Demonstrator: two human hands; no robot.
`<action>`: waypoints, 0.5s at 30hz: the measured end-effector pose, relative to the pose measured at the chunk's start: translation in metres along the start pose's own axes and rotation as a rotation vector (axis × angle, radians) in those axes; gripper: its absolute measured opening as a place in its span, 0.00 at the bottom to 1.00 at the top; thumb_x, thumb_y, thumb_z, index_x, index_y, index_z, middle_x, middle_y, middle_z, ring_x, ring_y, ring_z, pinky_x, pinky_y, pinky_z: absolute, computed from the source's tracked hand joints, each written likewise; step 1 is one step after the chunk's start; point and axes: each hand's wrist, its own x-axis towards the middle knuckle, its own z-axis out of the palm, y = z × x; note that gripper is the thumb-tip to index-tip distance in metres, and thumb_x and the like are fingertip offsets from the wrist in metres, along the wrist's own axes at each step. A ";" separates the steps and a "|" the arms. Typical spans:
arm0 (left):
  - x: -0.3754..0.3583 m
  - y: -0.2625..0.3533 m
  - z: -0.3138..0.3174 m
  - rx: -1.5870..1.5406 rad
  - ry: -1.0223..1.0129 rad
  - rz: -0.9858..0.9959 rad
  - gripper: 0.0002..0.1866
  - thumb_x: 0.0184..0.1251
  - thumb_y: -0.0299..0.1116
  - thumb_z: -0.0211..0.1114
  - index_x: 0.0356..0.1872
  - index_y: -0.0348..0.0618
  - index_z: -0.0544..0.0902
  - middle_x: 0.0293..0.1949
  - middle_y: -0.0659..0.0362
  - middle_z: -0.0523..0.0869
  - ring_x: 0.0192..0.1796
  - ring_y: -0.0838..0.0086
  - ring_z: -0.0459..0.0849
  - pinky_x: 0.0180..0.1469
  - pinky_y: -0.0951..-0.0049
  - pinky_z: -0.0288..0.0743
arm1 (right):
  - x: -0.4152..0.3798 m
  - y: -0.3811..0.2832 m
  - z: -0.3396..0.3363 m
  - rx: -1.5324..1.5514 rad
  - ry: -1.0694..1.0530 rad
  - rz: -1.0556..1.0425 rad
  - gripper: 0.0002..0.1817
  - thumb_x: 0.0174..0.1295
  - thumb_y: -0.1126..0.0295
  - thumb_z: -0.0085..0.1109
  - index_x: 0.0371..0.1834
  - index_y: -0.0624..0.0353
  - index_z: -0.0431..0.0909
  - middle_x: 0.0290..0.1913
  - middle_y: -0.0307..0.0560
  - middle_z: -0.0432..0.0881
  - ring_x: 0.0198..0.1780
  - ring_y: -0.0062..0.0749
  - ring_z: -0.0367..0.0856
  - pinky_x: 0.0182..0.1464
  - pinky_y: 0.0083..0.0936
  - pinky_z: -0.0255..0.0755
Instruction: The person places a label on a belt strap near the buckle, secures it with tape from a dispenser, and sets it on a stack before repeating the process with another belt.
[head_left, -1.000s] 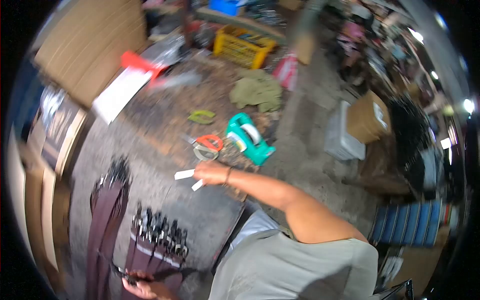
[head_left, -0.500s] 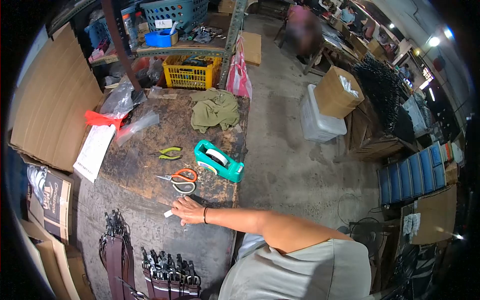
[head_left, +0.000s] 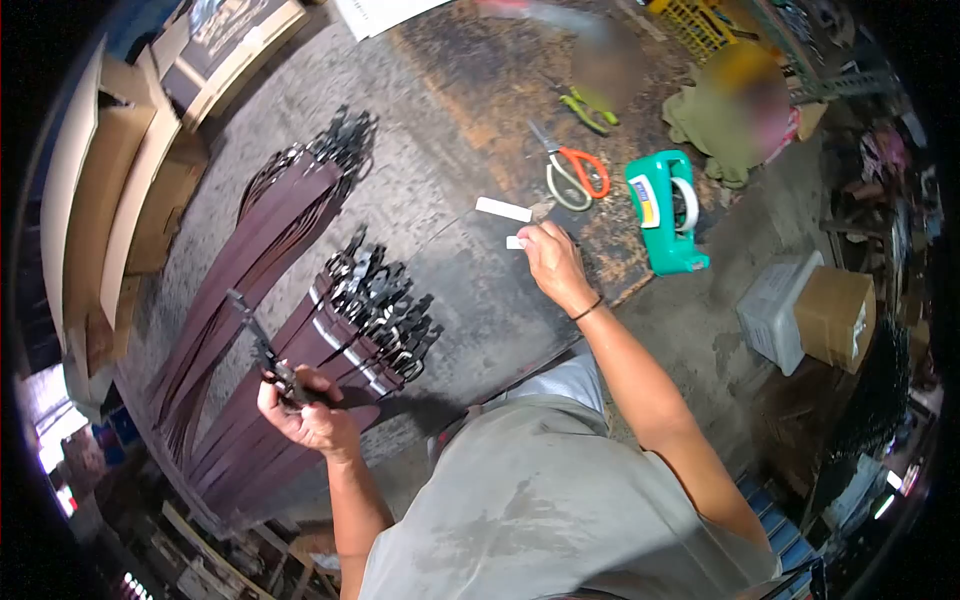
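Note:
My left hand (head_left: 312, 415) is closed around several dark metal clips (head_left: 285, 380) that stick up past its fingers. Beneath and beside it lies a bundle of brown straps (head_left: 300, 350), crossed by white strips, with metal clips massed at its end. Another bundle of brown straps (head_left: 250, 240) stretches along the table's left side. On the table, my right hand (head_left: 556, 265) pinches a small white slip (head_left: 515, 242). Just above it lies a longer white strip (head_left: 503, 209). Scissors (head_left: 575, 175) with orange and white handles and a green tape dispenser (head_left: 655, 225) are near the right hand.
Green-handled pliers (head_left: 588, 112) and an olive cloth (head_left: 715, 130) lie at the far side of the worn table (head_left: 470, 290). Cardboard boxes (head_left: 150, 190) stand along the left. Beyond the table's right edge, a carton (head_left: 835, 315) and a white bin (head_left: 775, 310) are on the floor.
My view has turned down and left, bringing the strap bundles into fuller view. My left hand now shows, holding metal clips. The right hand still has a white slip, with another white strip beside it.

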 end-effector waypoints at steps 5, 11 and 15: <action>-0.007 -0.006 0.000 -0.027 -0.013 -0.014 0.35 0.59 0.60 0.63 0.56 0.44 0.64 0.27 0.58 0.74 0.23 0.81 0.70 0.19 0.84 0.64 | -0.007 -0.032 -0.004 -0.215 -0.019 -0.015 0.11 0.52 0.71 0.65 0.38 0.56 0.77 0.40 0.47 0.73 0.43 0.46 0.72 0.42 0.39 0.68; -0.010 -0.008 0.008 -0.056 0.031 -0.106 0.37 0.58 0.56 0.66 0.58 0.41 0.63 0.24 0.60 0.74 0.21 0.79 0.68 0.22 0.80 0.61 | 0.008 0.008 -0.008 -0.380 -0.156 -0.001 0.11 0.47 0.66 0.68 0.30 0.59 0.78 0.36 0.52 0.75 0.40 0.51 0.74 0.40 0.46 0.69; -0.007 -0.023 0.002 -0.025 0.046 -0.189 0.21 0.62 0.28 0.47 0.58 0.45 0.66 0.34 0.62 0.76 0.28 0.83 0.70 0.26 0.84 0.65 | 0.020 0.002 -0.014 -0.409 -0.200 -0.054 0.11 0.51 0.60 0.63 0.28 0.56 0.78 0.31 0.49 0.80 0.36 0.49 0.80 0.35 0.44 0.73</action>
